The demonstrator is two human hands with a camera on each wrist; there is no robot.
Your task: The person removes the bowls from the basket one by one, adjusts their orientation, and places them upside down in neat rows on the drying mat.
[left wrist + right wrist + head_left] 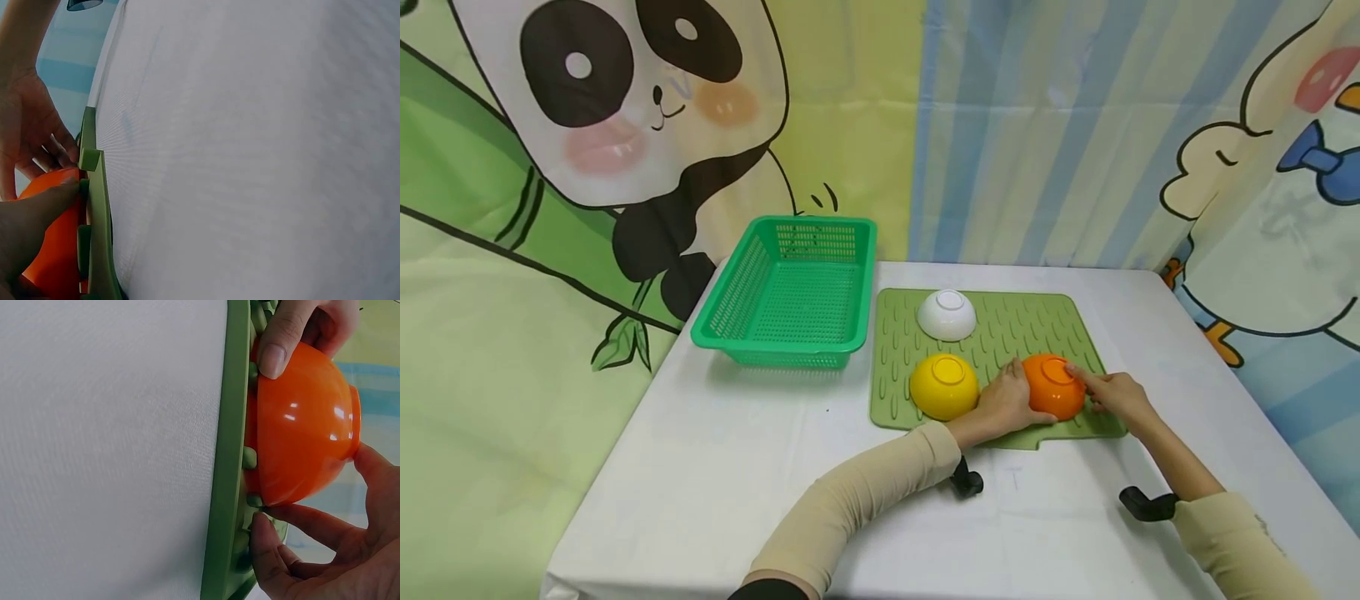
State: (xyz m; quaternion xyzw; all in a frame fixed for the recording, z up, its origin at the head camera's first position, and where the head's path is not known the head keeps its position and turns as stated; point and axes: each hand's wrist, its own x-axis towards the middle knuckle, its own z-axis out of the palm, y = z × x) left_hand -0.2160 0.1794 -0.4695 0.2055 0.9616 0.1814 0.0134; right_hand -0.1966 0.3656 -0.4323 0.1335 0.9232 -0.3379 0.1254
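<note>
An orange bowl (pixel 1057 387) sits upside down at the front right of a green ridged drying mat (pixel 1015 312). My left hand (pixel 1006 402) grips its left side, with the thumb at the rim near the mat's front edge. From the right, my right hand (pixel 1116 395) touches the bowl with extended fingers. One fingertip is at the raised foot, and another finger (pixel 319 525) is close beside the rim in the right wrist view. Just left of my left hand lies an upturned yellow bowl (pixel 943 387). Behind it, also upturned, is a white bowl (pixel 947 315).
A green perforated basket (pixel 790 354) stands left of the mat on the white-covered table (pixel 730 483). Curtains printed with a panda (pixel 655 92) and other cartoon figures hang along the table's back and sides.
</note>
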